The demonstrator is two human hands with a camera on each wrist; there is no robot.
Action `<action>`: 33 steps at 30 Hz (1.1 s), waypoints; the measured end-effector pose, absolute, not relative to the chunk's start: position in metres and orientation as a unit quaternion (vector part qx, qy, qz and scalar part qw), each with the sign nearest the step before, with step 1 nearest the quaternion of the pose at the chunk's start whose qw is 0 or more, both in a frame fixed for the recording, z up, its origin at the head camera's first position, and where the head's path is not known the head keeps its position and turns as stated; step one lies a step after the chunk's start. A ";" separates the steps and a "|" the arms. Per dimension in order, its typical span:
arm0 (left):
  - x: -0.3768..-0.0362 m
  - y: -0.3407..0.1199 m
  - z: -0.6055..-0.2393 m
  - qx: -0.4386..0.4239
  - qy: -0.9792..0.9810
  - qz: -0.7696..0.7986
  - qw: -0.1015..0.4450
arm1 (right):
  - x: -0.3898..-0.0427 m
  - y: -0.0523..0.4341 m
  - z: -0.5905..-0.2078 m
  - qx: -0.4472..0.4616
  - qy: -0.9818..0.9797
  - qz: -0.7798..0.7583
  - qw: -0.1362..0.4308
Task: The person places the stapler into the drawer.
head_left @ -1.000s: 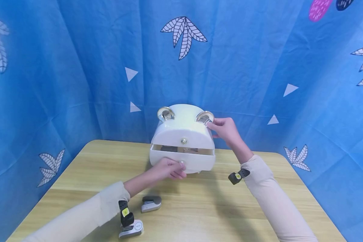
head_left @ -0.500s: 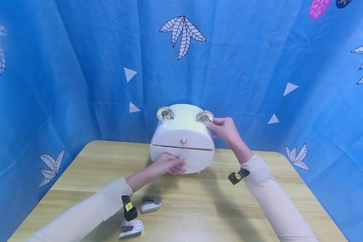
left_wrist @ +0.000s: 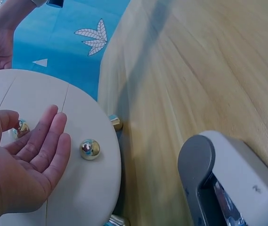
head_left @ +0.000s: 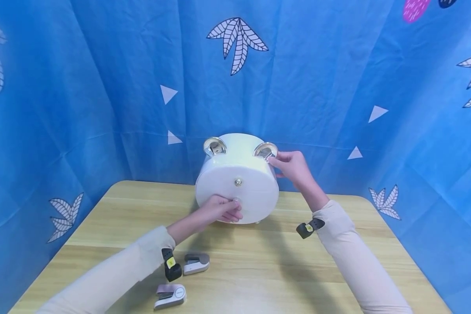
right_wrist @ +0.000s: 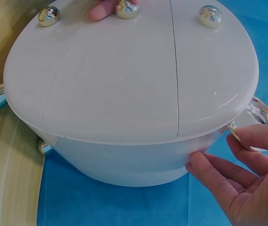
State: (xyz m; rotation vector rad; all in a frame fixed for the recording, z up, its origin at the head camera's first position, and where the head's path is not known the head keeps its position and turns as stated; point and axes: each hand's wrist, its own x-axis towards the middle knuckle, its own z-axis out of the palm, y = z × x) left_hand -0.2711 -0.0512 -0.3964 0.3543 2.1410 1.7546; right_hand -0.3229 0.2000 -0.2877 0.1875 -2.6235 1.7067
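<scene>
The round white plastic box with shiny ears (head_left: 237,174) stands near the back edge of the pale wooden counter (head_left: 259,270), with its drawers looking shut. The left hand (head_left: 220,210) rests open on the front, fingers straight by the lower gold knob (left_wrist: 90,149). The right hand (head_left: 292,166) curls its grip round the box's right side, near the shiny ear (right_wrist: 251,117). A hard push could slide the box back off the edge. Two small grey staplers (head_left: 196,263) lie near the left sleeve and could get bumped. The right side has more room.
</scene>
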 end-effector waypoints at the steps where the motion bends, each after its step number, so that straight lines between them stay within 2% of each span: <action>1: -0.272 -0.051 -0.396 0.126 0.756 0.618 0.176 | -0.323 0.201 -0.287 0.059 -0.837 0.544 0.002; 26: -0.272 -0.050 -0.400 0.118 0.764 0.610 0.174 | -0.321 0.200 -0.286 0.053 -0.835 0.548 0.003; 33: -0.260 -0.053 -0.403 0.099 0.795 0.564 0.200 | -0.322 0.199 -0.285 0.051 -0.838 0.543 0.000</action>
